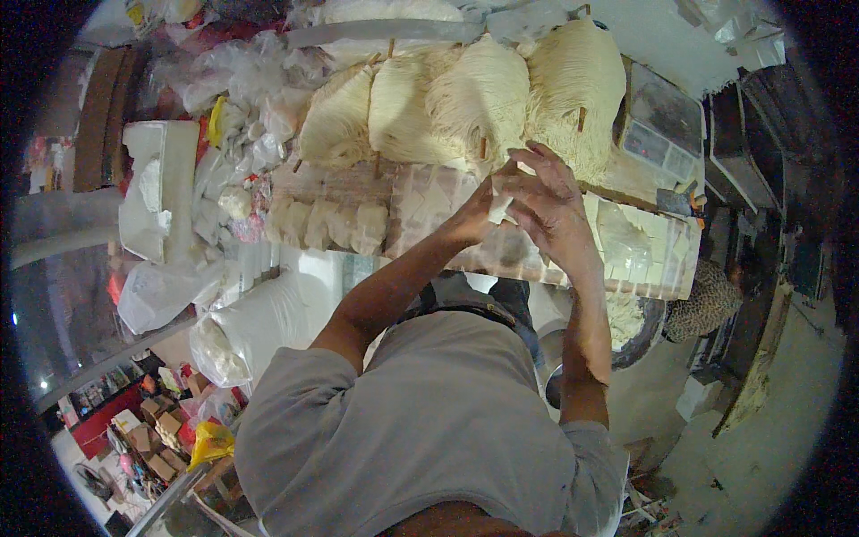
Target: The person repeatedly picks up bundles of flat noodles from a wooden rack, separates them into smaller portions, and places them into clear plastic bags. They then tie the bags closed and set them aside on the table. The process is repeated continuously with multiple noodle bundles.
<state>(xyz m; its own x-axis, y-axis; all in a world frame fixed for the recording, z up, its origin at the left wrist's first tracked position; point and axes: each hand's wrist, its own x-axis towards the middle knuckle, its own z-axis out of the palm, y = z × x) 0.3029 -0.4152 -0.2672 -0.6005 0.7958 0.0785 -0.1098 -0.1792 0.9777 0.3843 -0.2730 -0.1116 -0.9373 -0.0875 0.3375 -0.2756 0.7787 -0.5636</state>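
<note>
A small pale piece of dough [500, 210] shows between my two hands, above the front part of the work table. My left hand [478, 205] grips it from the left, with its fingertips partly hidden behind my right hand. From the other side my right hand [553, 201] pinches at the piece, its upper fingers raised and spread. Beneath both hands lie flat pale dough pieces [429, 201] on the floured board [460, 252]. To the right, cut pale dough sheets [661, 258] are partly covered by clear plastic [624, 238].
Several large mounds of pale noodle-like strands [480, 101] with wooden sticks stand behind my hands. Rounded dough-like lumps [325, 227] line the board's left. A white foam box [158, 194] and plastic bags [235, 74] crowd the far left. A clear-lidded container [661, 127] sits at right.
</note>
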